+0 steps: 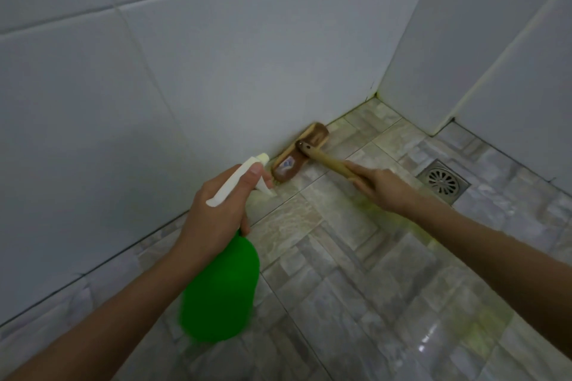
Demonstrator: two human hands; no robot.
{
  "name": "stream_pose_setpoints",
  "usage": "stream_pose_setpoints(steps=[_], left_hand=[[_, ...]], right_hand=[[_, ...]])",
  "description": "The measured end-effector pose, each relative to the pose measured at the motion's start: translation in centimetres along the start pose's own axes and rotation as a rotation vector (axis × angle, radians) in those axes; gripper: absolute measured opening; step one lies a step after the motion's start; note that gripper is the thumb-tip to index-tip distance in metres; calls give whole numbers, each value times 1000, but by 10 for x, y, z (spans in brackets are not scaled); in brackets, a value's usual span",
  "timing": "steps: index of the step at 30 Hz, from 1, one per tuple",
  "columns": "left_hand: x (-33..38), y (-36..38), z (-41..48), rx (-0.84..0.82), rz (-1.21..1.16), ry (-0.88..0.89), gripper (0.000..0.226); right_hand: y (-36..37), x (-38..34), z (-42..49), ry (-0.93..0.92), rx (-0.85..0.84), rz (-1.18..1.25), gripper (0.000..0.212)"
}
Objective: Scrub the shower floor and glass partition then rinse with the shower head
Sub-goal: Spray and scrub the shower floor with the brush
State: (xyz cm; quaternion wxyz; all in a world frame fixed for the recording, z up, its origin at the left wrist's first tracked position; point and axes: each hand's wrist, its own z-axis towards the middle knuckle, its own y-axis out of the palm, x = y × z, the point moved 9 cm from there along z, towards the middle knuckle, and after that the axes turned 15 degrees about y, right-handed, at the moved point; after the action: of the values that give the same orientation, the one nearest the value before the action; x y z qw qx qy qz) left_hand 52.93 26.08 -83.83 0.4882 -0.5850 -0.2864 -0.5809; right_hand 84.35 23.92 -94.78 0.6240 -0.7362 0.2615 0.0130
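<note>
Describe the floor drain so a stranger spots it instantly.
Find the corner where the white tiled walls meet the grey floor. Right of the right hand holding the brush lies the drain. It alone is metal: a square frame around a round slotted grate.

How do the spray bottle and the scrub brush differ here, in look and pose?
The spray bottle is green with a white trigger head; the scrub brush is brown with a pale handle. The spray bottle is held in the air by the left hand; the scrub brush, in the right hand, rests on the floor against the wall. Both are gripped, one per hand.
</note>
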Motion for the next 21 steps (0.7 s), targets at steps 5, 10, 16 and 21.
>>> stream_pose_setpoints(steps=[5, 10, 16, 21], left_hand=[[-1, 9, -1, -28, -2, 17, 45], [-3, 8, 6, 0, -35, 8, 49], [-5, 29, 17, -28, -36, 9, 36], [-1, 32, 22, -12, -52, 27, 41]], right_hand=[[-49, 67, 51, 225, 141, -15, 43], [-73, 67, 71, 226, 91, -96, 44], [-70, 74, 69, 178, 111, -99, 45], [-103, 103, 99, 324, 33, -154, 45]])
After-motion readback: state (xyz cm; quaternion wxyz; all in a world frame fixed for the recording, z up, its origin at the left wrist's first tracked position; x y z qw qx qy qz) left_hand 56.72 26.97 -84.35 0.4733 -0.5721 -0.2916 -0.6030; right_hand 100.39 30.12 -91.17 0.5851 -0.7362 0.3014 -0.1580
